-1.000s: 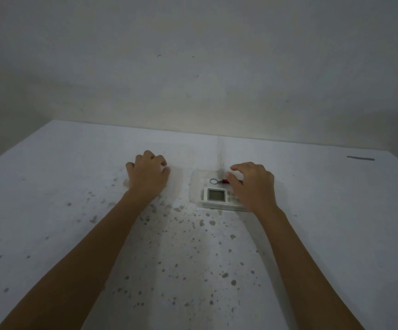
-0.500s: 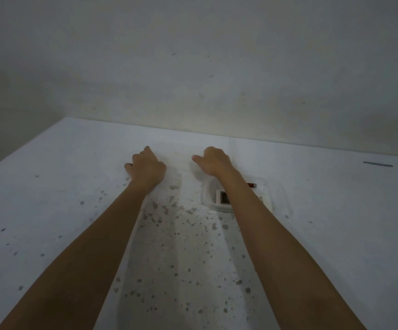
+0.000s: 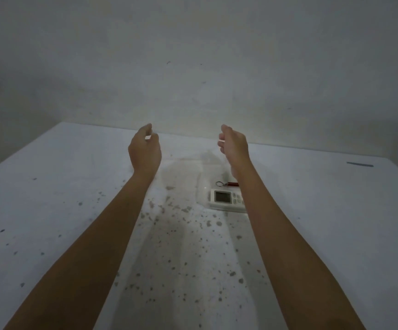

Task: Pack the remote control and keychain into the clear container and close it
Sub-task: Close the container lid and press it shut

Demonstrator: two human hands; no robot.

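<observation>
**Obs:** Grip state, left to right?

**Op:** I am seeing the left hand (image 3: 144, 148) raised, up and left of the container (image 3: 201, 198), fingers curling onto a pale glint. The right hand (image 3: 233, 146) is hanging above the container's far side, pinching a matching glint. I am judging both to be edges of a clear lid (image 3: 188, 163), which is barely showing between them.

**Obs:** Contents?

**Op:** The remote control (image 3: 226, 198) is lying inside, long axis left-right, screen end left. The keychain (image 3: 226, 184) is lying just behind it, partly hidden by the right forearm.

**Obs:** Next?

**Op:** I am expecting the lid to travel down and rightward; the right hand is nearer.
</observation>
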